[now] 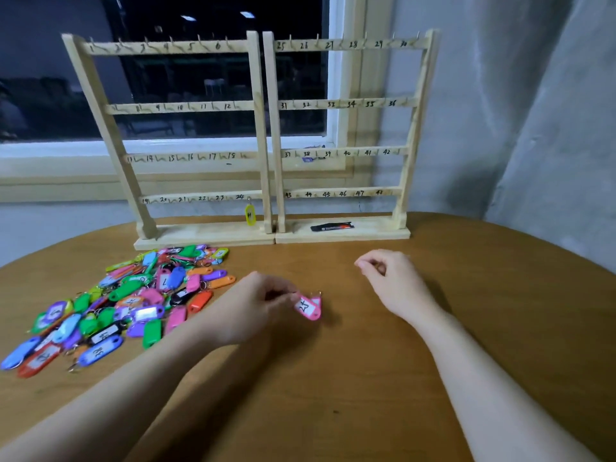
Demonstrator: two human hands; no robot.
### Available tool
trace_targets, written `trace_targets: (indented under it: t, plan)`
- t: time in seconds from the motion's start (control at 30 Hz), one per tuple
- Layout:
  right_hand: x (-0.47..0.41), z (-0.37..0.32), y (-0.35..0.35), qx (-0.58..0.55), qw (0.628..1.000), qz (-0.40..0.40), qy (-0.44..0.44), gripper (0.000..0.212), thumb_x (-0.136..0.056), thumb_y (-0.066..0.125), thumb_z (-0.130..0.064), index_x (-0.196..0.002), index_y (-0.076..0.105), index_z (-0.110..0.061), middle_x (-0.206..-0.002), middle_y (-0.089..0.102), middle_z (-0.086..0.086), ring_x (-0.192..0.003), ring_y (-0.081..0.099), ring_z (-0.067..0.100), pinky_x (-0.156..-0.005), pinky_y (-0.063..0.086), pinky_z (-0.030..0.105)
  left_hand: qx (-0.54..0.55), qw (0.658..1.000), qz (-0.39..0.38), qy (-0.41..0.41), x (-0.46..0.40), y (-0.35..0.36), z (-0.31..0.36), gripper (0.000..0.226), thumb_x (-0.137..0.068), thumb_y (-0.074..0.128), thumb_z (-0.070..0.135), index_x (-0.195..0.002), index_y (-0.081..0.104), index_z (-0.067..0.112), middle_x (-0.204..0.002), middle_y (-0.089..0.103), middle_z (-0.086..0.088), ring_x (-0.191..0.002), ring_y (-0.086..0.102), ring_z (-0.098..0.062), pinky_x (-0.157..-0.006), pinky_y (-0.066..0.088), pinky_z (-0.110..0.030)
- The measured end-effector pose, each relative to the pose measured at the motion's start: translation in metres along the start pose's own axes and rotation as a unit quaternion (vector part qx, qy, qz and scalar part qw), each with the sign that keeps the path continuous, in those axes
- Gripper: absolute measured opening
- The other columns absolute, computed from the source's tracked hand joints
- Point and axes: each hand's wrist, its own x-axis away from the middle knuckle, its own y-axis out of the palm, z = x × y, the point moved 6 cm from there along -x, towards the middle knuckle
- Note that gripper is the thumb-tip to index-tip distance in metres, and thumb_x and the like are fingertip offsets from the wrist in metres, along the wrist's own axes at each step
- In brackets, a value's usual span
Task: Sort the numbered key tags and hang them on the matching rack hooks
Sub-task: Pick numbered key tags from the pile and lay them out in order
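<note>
My left hand [256, 306] pinches a pink key tag [310, 307] with a handwritten white label, held just above the table's middle. My right hand [390, 278] hovers to the right with fingers loosely curled, holding nothing. A heap of coloured key tags [126, 301] lies at the left of the table. Two wooden racks stand at the back: the left rack [186, 106] numbered 1 to 24, the right rack [346, 103] numbered 25 to 48. One yellow tag [250, 215] hangs on hook 24.
The round wooden table [366, 378] fills the foreground. A black flat object [331, 227] lies on the right rack's base. A window and a grey wall stand behind the racks; a curtain hangs at the right.
</note>
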Motion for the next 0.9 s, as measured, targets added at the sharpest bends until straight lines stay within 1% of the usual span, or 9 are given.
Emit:
trace_targets:
  t: [0.1,0.23,0.3,0.37,0.5,0.57,0.7,0.83,0.9]
  plan:
    - [0.0,0.021,-0.028,0.041,0.998,0.008,0.046,0.019,-0.102,0.057,-0.029,-0.097,0.075,-0.03,-0.087,0.065,-0.024,-0.099,0.053,0.01,-0.082,0.04,0.03,-0.006,1.0,-0.005,0.023,-0.025,0.01,0.018,0.007,-0.095,0.07,0.024,-0.097,0.076,0.021,-0.085,0.075,0.01,-0.08,0.068,-0.001,-0.073,0.05,-0.019]
    - [0.002,0.058,-0.05,0.051,0.992,0.035,0.107,0.021,-0.102,0.057,-0.03,-0.088,0.071,-0.037,-0.09,0.068,-0.013,-0.102,0.058,0.013,-0.084,0.052,0.037,-0.004,1.0,-0.003,0.007,-0.066,0.018,0.031,0.005,-0.091,0.075,0.022,-0.087,0.072,0.019,-0.079,0.074,0.002,-0.072,0.069,-0.012,-0.068,0.054,-0.027]
    - [0.004,0.067,-0.051,0.052,0.991,0.035,0.121,0.022,-0.101,0.058,-0.03,-0.085,0.068,-0.04,-0.09,0.069,-0.013,-0.1,0.061,0.013,-0.085,0.054,0.037,0.0,0.999,-0.031,0.011,-0.08,0.025,0.039,0.006,-0.091,0.075,0.021,-0.085,0.072,0.019,-0.076,0.073,0.003,-0.066,0.066,-0.007,-0.064,0.054,-0.025]
    - [0.003,0.066,-0.045,0.053,0.991,0.026,0.12,0.023,-0.101,0.058,-0.031,-0.082,0.068,-0.041,-0.092,0.069,-0.011,-0.094,0.062,0.01,-0.083,0.056,0.037,0.005,0.997,-0.073,0.024,-0.08,0.033,0.046,0.006,-0.09,0.075,0.019,-0.085,0.073,0.019,-0.072,0.072,0.01,-0.064,0.061,0.001,-0.064,0.047,-0.016]
    - [-0.002,0.065,-0.039,0.068,0.99,0.023,0.118,0.024,-0.1,0.057,-0.032,-0.08,0.066,-0.041,-0.09,0.069,-0.01,-0.089,0.061,0.01,-0.078,0.055,0.036,0.023,0.984,-0.169,0.057,-0.069,0.056,0.059,0.003,-0.09,0.076,0.019,-0.09,0.075,0.015,-0.081,0.076,0.009,-0.077,0.068,-0.002,-0.072,0.046,-0.013]
    - [-0.002,0.066,-0.038,0.075,0.989,0.021,0.124,0.02,-0.101,0.056,-0.033,-0.086,0.069,-0.039,-0.093,0.068,-0.01,-0.093,0.059,0.01,-0.075,0.051,0.033,0.02,0.977,-0.201,0.075,-0.063,0.068,0.064,0.005,-0.09,0.076,0.021,-0.091,0.076,0.016,-0.081,0.074,0.012,-0.078,0.067,0.0,-0.073,0.044,-0.011]
    - [-0.002,0.062,-0.039,0.099,0.988,0.027,0.111,0.019,-0.102,0.055,-0.032,-0.1,0.074,-0.033,-0.101,0.068,-0.01,-0.097,0.054,0.011,-0.072,0.043,0.029,-0.006,0.974,-0.209,0.084,-0.06,0.084,0.068,0.006,-0.088,0.077,0.029,-0.089,0.075,0.023,-0.077,0.067,0.02,-0.076,0.059,0.004,-0.069,0.04,-0.01]
    - [0.0,0.059,-0.039,0.106,0.988,0.022,0.113,0.021,-0.103,0.054,-0.032,-0.098,0.074,-0.033,-0.101,0.069,-0.01,-0.102,0.055,0.013,-0.078,0.051,0.035,-0.041,0.975,-0.19,0.105,-0.062,0.092,0.07,0.006,-0.086,0.078,0.034,-0.089,0.074,0.03,-0.085,0.065,0.018,-0.086,0.056,-0.002,-0.077,0.043,-0.019]
    - [0.001,0.056,-0.04,0.115,0.987,0.019,0.111,0.021,-0.103,0.054,-0.032,-0.099,0.074,-0.032,-0.101,0.068,-0.01,-0.102,0.057,0.014,-0.077,0.052,0.035,-0.045,0.978,-0.169,0.113,-0.061,0.088,0.069,0.007,-0.086,0.077,0.035,-0.092,0.074,0.032,-0.089,0.064,0.018,-0.09,0.056,-0.001,-0.081,0.044,-0.019]
